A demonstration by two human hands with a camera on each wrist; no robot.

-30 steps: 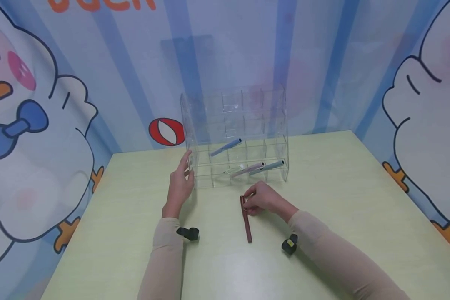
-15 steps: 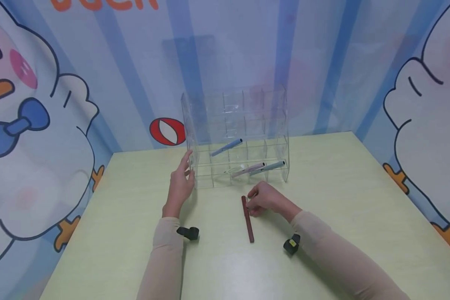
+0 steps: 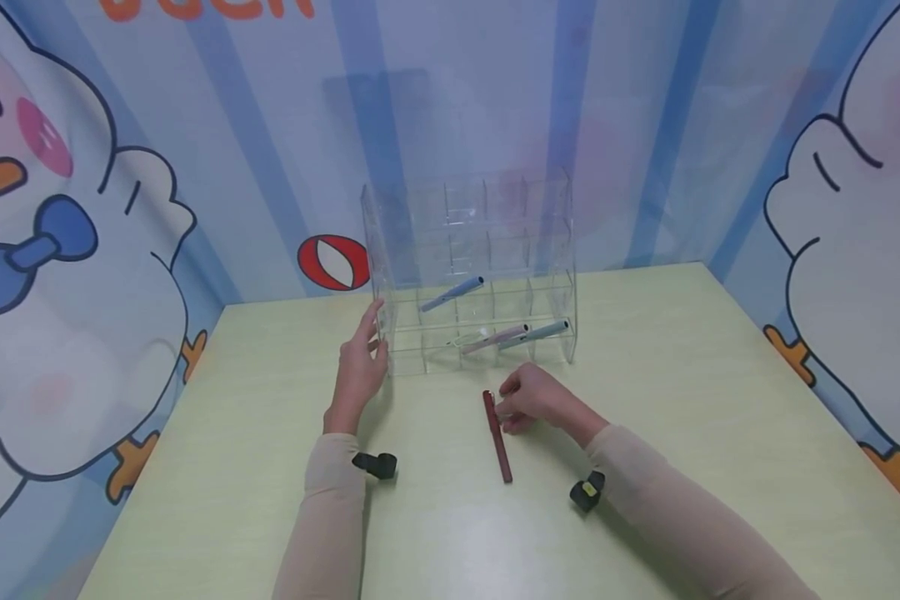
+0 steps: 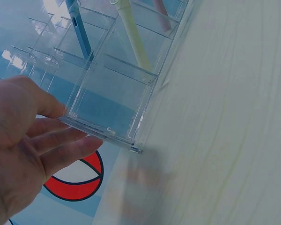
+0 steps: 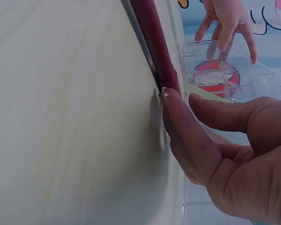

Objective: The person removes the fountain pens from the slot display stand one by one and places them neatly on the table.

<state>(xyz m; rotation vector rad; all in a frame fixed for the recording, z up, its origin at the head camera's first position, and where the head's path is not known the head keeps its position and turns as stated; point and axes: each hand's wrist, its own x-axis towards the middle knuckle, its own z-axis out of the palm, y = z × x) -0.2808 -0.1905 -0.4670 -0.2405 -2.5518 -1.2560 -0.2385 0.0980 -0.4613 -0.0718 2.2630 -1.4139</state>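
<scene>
From here I count five pens [image 3: 497,437], one clear rack [image 3: 506,250], two hands [image 3: 358,371], two black wrist cameras [image 3: 378,466] and one pale bench [image 3: 435,542].

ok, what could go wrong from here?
Red pen may roll or slide: the right hand has its fingers at the pen's side, thumb standing apart from it.
Pink pen and teal pen could get knocked on a lift: they lean in the bottom row, just beyond that hand.
Clear rack might shift if the left hand, at its left side, pushes.
</scene>
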